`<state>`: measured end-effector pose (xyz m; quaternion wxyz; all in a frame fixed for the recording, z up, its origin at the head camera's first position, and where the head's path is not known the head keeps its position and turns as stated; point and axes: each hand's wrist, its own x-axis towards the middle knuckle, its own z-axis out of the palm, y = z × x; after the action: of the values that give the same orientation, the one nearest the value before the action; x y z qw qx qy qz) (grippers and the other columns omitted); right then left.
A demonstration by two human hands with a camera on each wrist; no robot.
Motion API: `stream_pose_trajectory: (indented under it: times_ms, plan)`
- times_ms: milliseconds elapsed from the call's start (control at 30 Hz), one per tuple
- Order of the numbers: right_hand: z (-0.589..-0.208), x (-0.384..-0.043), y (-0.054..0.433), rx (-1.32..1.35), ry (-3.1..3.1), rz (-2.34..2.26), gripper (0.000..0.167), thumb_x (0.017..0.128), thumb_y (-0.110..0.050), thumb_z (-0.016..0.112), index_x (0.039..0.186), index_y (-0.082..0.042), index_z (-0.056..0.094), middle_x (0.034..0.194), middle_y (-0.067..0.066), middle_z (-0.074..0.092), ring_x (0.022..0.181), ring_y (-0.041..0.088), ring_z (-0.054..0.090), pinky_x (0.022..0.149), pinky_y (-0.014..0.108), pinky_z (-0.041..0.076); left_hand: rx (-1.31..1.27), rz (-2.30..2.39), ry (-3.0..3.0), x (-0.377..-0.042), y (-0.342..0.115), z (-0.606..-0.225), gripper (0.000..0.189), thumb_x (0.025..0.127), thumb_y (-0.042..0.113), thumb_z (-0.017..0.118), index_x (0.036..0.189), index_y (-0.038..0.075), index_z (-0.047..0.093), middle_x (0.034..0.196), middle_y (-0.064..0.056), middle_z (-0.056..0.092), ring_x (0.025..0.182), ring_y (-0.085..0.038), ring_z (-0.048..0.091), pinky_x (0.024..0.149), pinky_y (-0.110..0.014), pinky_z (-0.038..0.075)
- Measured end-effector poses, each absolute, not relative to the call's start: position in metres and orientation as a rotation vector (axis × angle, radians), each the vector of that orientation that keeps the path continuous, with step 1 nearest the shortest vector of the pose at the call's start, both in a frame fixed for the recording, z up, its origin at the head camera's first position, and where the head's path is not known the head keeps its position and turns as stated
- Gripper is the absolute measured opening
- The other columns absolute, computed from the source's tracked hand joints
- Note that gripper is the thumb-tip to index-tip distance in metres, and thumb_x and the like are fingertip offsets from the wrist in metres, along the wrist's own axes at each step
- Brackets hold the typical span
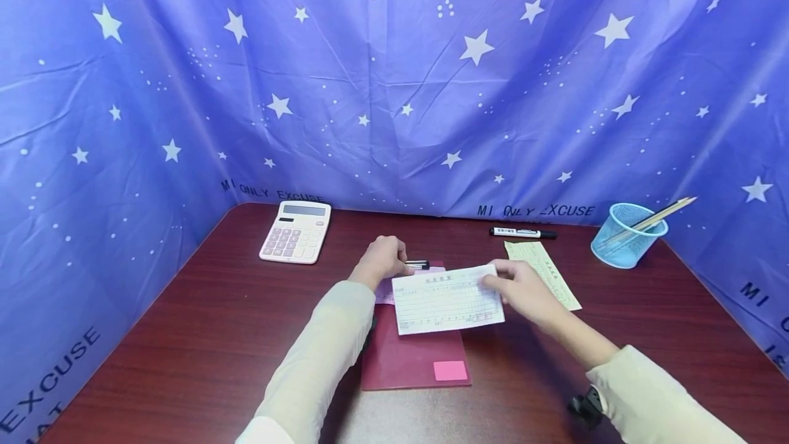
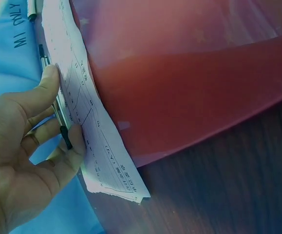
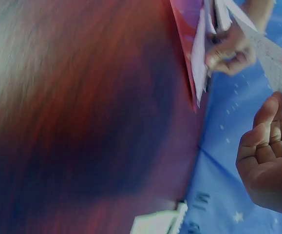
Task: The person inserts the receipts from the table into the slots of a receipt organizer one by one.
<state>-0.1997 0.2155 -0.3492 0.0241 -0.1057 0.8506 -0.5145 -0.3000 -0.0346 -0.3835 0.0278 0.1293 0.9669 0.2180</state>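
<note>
A red clipboard (image 1: pixel 409 355) lies on the table, its metal clip (image 2: pixel 60 114) at the far end. My left hand (image 1: pixel 382 257) pinches this clip between thumb and fingers; the same left hand (image 2: pixel 26 151) shows close up in the left wrist view. A pale purple printed slip (image 1: pixel 385 292) lies on the board beside the clip. Above the board, a white printed form (image 1: pixel 446 301) is tilted toward me. My right hand (image 1: pixel 524 288) holds it by its right edge, thumb in front. The form hides part of the slip and board.
A pink sticker (image 1: pixel 451 371) marks the board's near corner. A calculator (image 1: pixel 296 231) sits at the back left. At the right are a yellowish printed slip (image 1: pixel 545 273), a black-and-white marker (image 1: pixel 522 233) and a blue mesh pen cup (image 1: pixel 625 238) with sticks. A starry curtain (image 1: pixel 394 88) borders the table.
</note>
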Motion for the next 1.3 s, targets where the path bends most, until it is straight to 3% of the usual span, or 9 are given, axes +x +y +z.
stream_pose_trajectory:
  times_ms: [200, 500, 567, 800, 967, 1300]
  plan:
    - [-0.365, -0.210, 0.187, -0.269, 2.555, -1.554, 0.015, 0.090, -0.007, 0.063, 0.096, 0.005, 0.070, 0.072, 0.000, 0.062, 0.062, 0.010, 0.048, 0.054, 0.022, 0.038, 0.349, 0.715, 2.956, -0.298, -0.033, -0.382, 0.023, 0.082, 0.024, 0.087, 0.078, 0.012, 0.069, 0.084, -0.002, 0.063, 0.084, -0.020, 0.055, 0.084, -0.037, 0.050]
    - [-0.387, -0.223, 0.159, -0.179, 2.625, -1.478, 0.010, 0.090, -0.008, 0.067, 0.091, 0.002, 0.071, 0.060, -0.003, 0.058, 0.055, 0.012, 0.053, 0.050, 0.024, 0.043, 0.339, 0.727, 2.948, -0.300, -0.032, -0.384, 0.025, 0.081, 0.023, 0.089, 0.074, 0.012, 0.067, 0.082, -0.001, 0.062, 0.084, -0.020, 0.056, 0.083, -0.036, 0.049]
    - [-0.390, -0.224, 0.155, -0.181, 2.701, -1.397, 0.009, 0.090, -0.009, 0.069, 0.084, -0.001, 0.069, 0.058, -0.005, 0.056, 0.053, 0.010, 0.052, 0.050, 0.024, 0.042, 0.329, 0.729, 2.939, -0.301, -0.031, -0.385, 0.025, 0.081, 0.023, 0.088, 0.073, 0.013, 0.067, 0.081, -0.001, 0.062, 0.083, -0.020, 0.056, 0.083, -0.036, 0.049]
    - [-0.393, -0.226, 0.147, -0.207, 2.937, -1.127, 0.038, 0.088, -0.012, 0.075, 0.061, -0.012, 0.049, 0.052, -0.005, 0.042, 0.052, 0.010, 0.044, 0.051, 0.025, 0.033, 0.324, 0.733, 2.940, -0.302, -0.032, -0.385, 0.025, 0.081, 0.022, 0.088, 0.072, 0.013, 0.067, 0.081, -0.001, 0.063, 0.084, -0.020, 0.055, 0.085, -0.038, 0.049]
    - [-0.393, -0.230, 0.143, -0.168, 2.994, -1.025, 0.041, 0.089, -0.016, 0.077, 0.061, -0.013, 0.047, 0.055, -0.005, 0.038, 0.057, 0.013, 0.039, 0.054, 0.027, 0.030, 0.319, 0.754, 2.925, -0.301, -0.033, -0.384, 0.024, 0.083, 0.022, 0.087, 0.073, 0.012, 0.067, 0.082, -0.001, 0.064, 0.086, -0.020, 0.056, 0.086, -0.038, 0.049]
    - [-0.394, -0.235, 0.138, -0.094, 3.036, -0.921, 0.037, 0.084, -0.016, 0.079, 0.061, -0.012, 0.050, 0.059, -0.002, 0.043, 0.063, 0.018, 0.045, 0.058, 0.030, 0.035, 0.346, 0.750, 2.934, -0.302, -0.033, -0.381, 0.023, 0.081, 0.020, 0.089, 0.070, 0.013, 0.069, 0.077, 0.001, 0.061, 0.081, -0.017, 0.056, 0.080, -0.032, 0.050]
